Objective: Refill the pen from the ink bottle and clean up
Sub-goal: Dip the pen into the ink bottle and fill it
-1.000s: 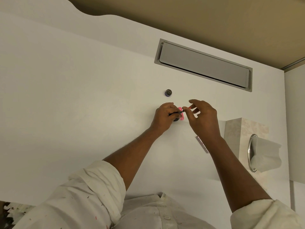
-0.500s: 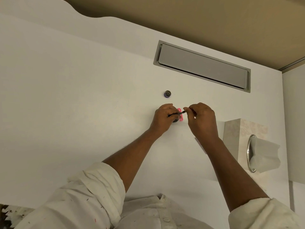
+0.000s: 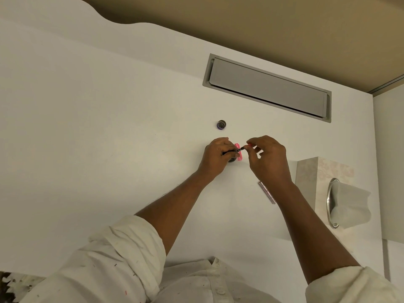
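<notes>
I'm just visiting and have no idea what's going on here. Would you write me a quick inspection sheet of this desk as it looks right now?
Surface: white desk, bare over most of its area.
Job's things: dark slim pen part held in the left hand; pink-labelled ink bottle mostly hidden behind that hand; small dark cap lying apart, farther back; pinkish pen barrel lying by the right wrist.
Clutter: tissue box at the right edge, a tissue sticking out.
Hands: left closed on the pen part; right hand pinching a small pink piece near the pen part's tip.
Cables: nothing seen.
Surroundings: grey hatch set into the desk; tan wall behind.
</notes>
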`<act>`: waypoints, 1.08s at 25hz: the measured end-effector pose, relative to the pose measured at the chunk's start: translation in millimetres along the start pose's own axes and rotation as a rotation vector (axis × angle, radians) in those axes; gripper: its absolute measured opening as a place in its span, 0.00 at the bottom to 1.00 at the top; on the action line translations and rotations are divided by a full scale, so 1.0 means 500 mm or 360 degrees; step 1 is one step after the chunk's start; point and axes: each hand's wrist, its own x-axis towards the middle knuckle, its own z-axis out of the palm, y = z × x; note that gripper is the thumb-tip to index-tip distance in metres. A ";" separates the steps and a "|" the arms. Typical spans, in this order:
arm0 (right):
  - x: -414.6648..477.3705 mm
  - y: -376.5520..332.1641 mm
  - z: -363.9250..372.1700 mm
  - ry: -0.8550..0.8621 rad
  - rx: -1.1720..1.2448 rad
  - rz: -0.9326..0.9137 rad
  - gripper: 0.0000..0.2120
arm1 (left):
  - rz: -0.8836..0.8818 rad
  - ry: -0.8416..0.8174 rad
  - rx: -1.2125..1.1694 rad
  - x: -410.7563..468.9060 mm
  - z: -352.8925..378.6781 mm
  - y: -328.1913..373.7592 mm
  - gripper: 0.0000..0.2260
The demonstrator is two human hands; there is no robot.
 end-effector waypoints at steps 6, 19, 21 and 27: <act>-0.001 -0.001 0.006 0.0021 -0.0146 0.0022 0.11 | -0.0003 -0.0015 0.0020 0.001 -0.002 0.001 0.05; -0.001 0.001 0.009 0.0026 0.0008 0.0044 0.06 | 0.0002 -0.0037 0.0027 0.004 -0.003 0.001 0.05; 0.002 0.002 0.011 0.0029 -0.0022 0.0068 0.09 | 0.0000 -0.0047 0.0034 0.003 -0.004 0.003 0.05; 0.002 0.000 0.014 0.0033 -0.0063 0.0112 0.12 | -0.0029 -0.0039 0.0068 0.004 -0.002 0.003 0.05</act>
